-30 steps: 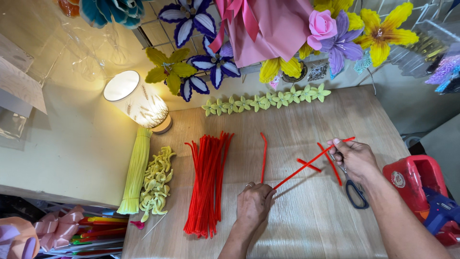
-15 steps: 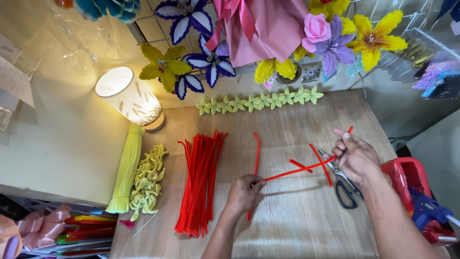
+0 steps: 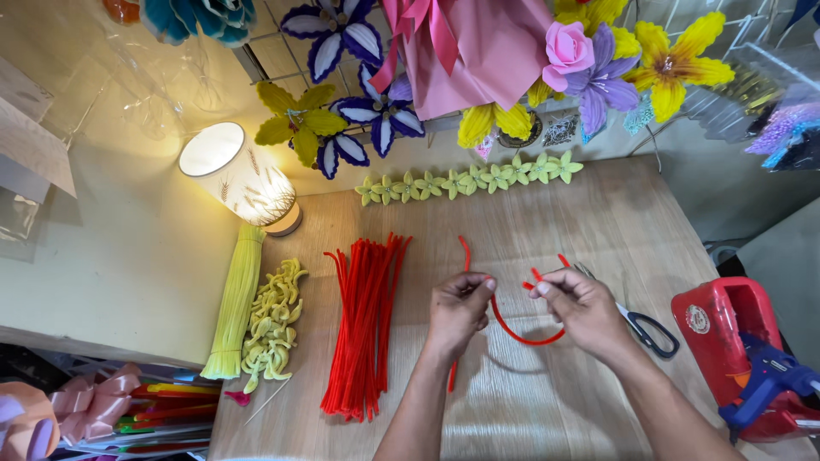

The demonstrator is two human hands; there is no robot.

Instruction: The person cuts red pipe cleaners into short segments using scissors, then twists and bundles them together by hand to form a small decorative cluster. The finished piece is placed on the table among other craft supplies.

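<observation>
Since half a second ago my right hand [image 3: 589, 309] has let go of the black-handled scissors [image 3: 647, 329], which are now lying on the wooden tabletop [image 3: 555, 213] just beyond and to the right of its fingers, and both hands have come together over the middle of the board. I am now bending the red fuzzy pipe-cleaner stem [image 3: 523, 336] into a downward-sagging arc between them. My left hand [image 3: 457, 309] is pinching one end, fingers closed on it; my right hand's fingers are closed on the other end. The stem's long axis is running left to right, hanging below both sets of fingers, equally near each hand. A bundle of straight red pipe cleaners [image 3: 366, 324] is lying well left of the left fingers.
</observation>
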